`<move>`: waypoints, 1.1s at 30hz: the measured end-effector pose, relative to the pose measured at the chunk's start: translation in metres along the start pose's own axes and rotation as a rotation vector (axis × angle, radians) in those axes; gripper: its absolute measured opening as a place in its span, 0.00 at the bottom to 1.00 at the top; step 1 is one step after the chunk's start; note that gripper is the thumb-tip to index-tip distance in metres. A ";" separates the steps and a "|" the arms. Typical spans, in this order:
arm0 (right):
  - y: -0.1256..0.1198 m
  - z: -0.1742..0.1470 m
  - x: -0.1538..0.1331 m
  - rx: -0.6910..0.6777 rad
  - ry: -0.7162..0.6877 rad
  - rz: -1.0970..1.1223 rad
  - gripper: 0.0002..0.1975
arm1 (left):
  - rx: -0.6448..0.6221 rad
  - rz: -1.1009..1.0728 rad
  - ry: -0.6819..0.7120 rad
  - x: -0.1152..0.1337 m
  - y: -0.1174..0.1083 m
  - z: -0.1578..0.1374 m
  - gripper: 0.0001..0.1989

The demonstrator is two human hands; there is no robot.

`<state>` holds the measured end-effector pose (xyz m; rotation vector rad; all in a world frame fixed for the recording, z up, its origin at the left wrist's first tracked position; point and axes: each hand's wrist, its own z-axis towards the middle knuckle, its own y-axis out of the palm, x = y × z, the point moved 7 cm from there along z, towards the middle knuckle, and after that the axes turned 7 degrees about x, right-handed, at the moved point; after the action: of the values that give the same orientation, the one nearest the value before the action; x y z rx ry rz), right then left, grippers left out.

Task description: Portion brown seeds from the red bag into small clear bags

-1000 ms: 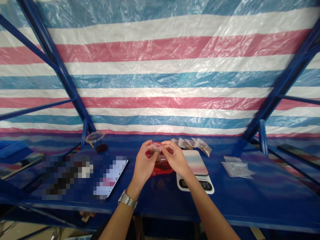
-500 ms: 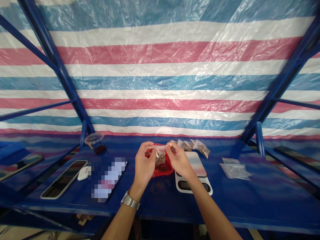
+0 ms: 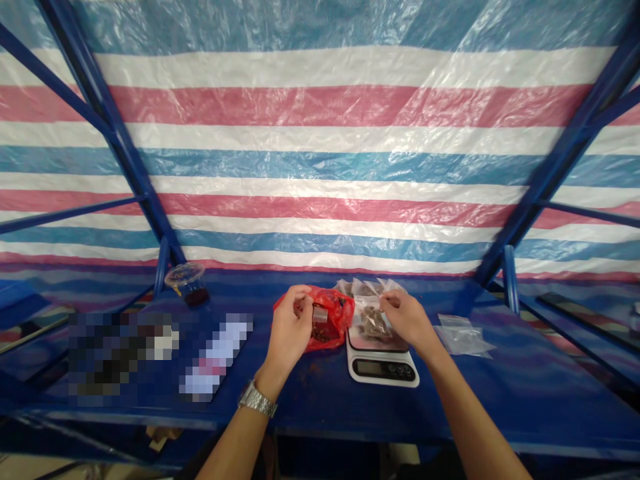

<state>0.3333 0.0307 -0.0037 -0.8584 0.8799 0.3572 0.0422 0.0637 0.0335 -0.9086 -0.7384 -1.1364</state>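
Note:
My right hand [image 3: 407, 317] pinches the top corner of a small clear zip bag [image 3: 374, 323] with brown dried bits in it, over the plate of a white kitchen scale [image 3: 357, 375]. Whether the bag rests on the plate I cannot tell. At the left side of an open red plastic bag [image 3: 343, 320] is my left hand [image 3: 291, 327], its fingers curled; what they grip is hidden. Dark brown bits and a small pale piece [image 3: 321, 313] show inside the red bag. Behind the scale lie several filled zip bags [image 3: 360, 287].
Flat clear bags [image 3: 463, 335] lie to the right of the scale. On the left are a lidded plastic cup [image 3: 193, 287] with dark liquid and a pixelated phone-like object [image 3: 216, 360]. Blue metal bars [image 3: 510, 280] frame the blue table [image 3: 310, 407], with striped sheeting [image 3: 320, 160] behind.
Both hands were holding the zip bag over the red bag. My right hand has carried it right, over the scale; my left hand stays by the red bag.

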 end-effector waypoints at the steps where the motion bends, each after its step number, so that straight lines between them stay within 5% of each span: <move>1: -0.002 0.000 0.006 -0.008 -0.001 -0.076 0.11 | -0.024 0.036 0.006 -0.001 0.001 0.000 0.08; 6: -0.007 -0.005 0.006 0.085 -0.081 -0.265 0.15 | -0.309 0.193 0.125 0.003 0.016 -0.012 0.09; 13: -0.008 -0.008 -0.015 0.165 -0.152 -0.210 0.15 | -0.642 0.427 0.403 0.024 0.043 -0.047 0.06; 19: -0.015 -0.011 -0.030 0.239 -0.171 -0.177 0.13 | -0.622 0.580 0.342 0.005 0.050 -0.038 0.14; 28: -0.030 -0.016 -0.046 0.266 -0.161 -0.114 0.13 | -0.277 0.568 0.104 -0.007 0.024 -0.010 0.11; 33: -0.038 -0.023 -0.059 0.263 -0.161 -0.105 0.13 | -0.320 0.544 0.154 0.006 0.027 -0.018 0.08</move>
<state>0.3080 -0.0067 0.0542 -0.6204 0.7102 0.2100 0.0702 0.0495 0.0241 -1.1857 -0.1587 -0.8312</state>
